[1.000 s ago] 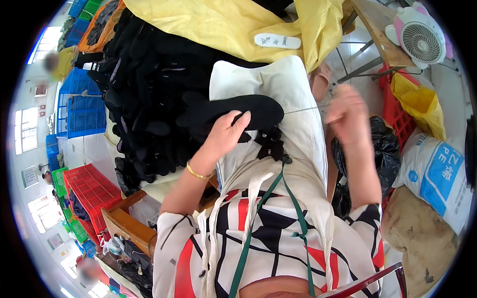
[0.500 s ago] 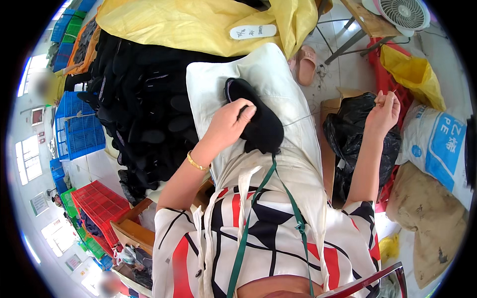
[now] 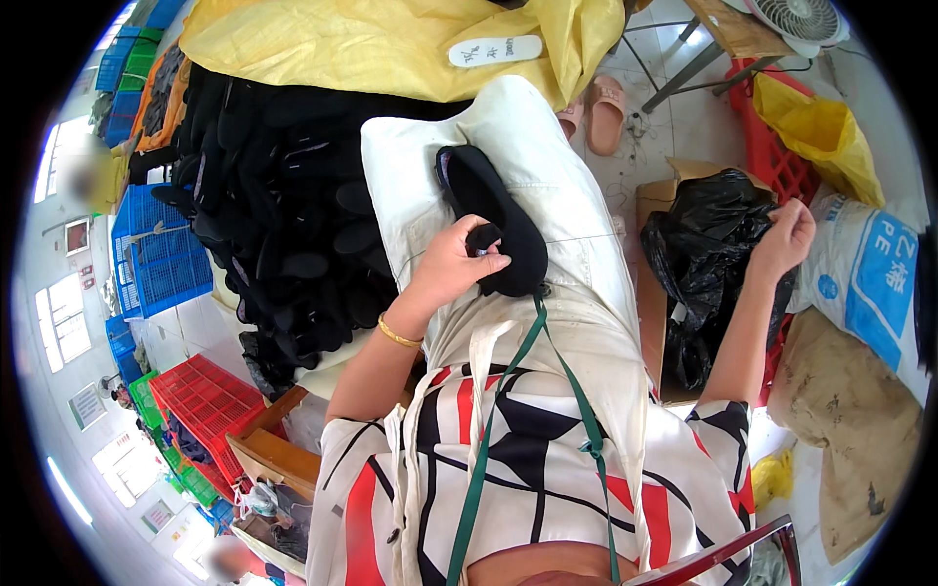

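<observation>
A black cloth shoe (image 3: pixel 518 249) lies on the white apron across my lap, its opening facing up. My left hand (image 3: pixel 451 269) is closed at its near left side, pinching a small dark rounded piece against the shoe; whether that piece is part of the shoe, I cannot tell. From the shoe a thin thread (image 3: pixel 586 237) stretches rightward over the apron toward my right hand. Out to the right, my right hand (image 3: pixel 789 234) is raised with fingers pinched together. What sits between those fingertips is too small to see.
Many black shoes (image 3: pixel 293 195) are heaped to the left. A yellow sheet (image 3: pixel 322 49) with a white insole (image 3: pixel 494 51) on it lies ahead. A black plastic bag (image 3: pixel 713 244) in a cardboard box stands right, near a red crate (image 3: pixel 777 146) and white sack (image 3: pixel 860 278).
My right hand has moved outward to the right and a little nearer. My left hand has shifted down along the shoe, and the small dark piece now shows in its fingers.
</observation>
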`<state>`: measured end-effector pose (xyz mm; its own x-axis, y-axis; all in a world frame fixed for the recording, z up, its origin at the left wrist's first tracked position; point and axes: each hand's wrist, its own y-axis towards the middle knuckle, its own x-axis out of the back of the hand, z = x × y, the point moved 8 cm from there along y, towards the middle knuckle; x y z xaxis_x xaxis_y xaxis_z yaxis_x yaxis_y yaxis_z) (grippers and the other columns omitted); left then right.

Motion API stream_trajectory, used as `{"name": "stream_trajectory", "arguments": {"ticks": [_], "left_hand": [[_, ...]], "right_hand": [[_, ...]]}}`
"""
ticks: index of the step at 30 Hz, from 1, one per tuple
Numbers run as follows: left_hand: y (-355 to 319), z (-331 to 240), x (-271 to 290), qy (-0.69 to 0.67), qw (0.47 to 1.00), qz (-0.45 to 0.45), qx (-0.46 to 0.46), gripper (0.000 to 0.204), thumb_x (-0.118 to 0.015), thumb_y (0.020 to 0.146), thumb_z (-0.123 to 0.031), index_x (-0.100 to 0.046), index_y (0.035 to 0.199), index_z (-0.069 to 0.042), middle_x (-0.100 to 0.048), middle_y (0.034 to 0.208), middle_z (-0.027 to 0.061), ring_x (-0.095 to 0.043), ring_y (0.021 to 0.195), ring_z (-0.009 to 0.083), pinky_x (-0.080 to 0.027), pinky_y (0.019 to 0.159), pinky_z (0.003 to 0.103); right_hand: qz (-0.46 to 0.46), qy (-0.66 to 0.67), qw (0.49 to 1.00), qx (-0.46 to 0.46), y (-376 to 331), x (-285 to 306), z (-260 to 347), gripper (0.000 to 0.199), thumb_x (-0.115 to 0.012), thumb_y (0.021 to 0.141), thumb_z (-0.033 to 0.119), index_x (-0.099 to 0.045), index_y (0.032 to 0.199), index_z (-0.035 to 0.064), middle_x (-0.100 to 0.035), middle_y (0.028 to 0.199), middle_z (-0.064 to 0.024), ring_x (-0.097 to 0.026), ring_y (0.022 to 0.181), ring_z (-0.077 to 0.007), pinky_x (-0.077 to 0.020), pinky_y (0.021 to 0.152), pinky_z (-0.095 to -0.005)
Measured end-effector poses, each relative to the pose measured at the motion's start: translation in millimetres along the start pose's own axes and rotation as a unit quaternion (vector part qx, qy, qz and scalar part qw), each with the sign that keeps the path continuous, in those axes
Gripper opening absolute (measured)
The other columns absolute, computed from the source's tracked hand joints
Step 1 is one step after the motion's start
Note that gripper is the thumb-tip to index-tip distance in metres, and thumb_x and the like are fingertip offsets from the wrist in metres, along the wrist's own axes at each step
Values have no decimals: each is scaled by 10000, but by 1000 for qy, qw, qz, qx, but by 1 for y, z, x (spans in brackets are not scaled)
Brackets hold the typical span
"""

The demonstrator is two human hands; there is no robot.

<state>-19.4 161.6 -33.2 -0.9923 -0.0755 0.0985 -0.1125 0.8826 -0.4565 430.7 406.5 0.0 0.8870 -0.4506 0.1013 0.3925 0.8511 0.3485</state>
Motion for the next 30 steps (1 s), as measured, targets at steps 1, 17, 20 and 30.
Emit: {"name": "stream_trajectory", "arguments": {"ticks": [1, 17, 20, 30], "left_hand": [[-1, 2, 1, 20, 1000, -21, 9, 260, -771, 839, -56, -605, 1038, -35, -600, 863, -27, -547, 770, 51, -478, 697, 216], [-27, 29, -5, -298, 950, -64, 71, 256, -614, 991, -188, -643, 1157, 4, -690, 977, 64, -669, 835, 143, -549, 641, 252], [-27, 31, -6, -319, 943, -63, 75, 259, -618, 988, -192, -647, 1153, 5, -694, 960, 66, -667, 812, 138, -552, 627, 248], [-25, 38, -8, -353, 930, -65, 76, 250, -610, 991, -195, -651, 1140, 2, -704, 949, 69, -672, 785, 142, -552, 602, 242]], "right_hand": [[-22, -19, 999, 16, 3, 8, 4, 150, -600, 1009, 162, -570, 974, 20, -585, 749, -8, -522, 681, -62, -430, 641, -206], [475, 84, 814, -323, -198, -158, 45, 119, -638, 984, 148, -673, 1076, 81, -623, 805, 40, -538, 638, -22, -463, 568, -189], [608, 88, 759, -216, -252, -181, 87, 132, -643, 959, 101, -674, 1078, 55, -664, 810, 23, -609, 668, -78, -501, 603, -251], [620, 44, 783, -31, -277, -199, 117, 118, -633, 903, 94, -678, 1011, 82, -685, 793, -136, -661, 643, -306, -543, 604, -349]]}}
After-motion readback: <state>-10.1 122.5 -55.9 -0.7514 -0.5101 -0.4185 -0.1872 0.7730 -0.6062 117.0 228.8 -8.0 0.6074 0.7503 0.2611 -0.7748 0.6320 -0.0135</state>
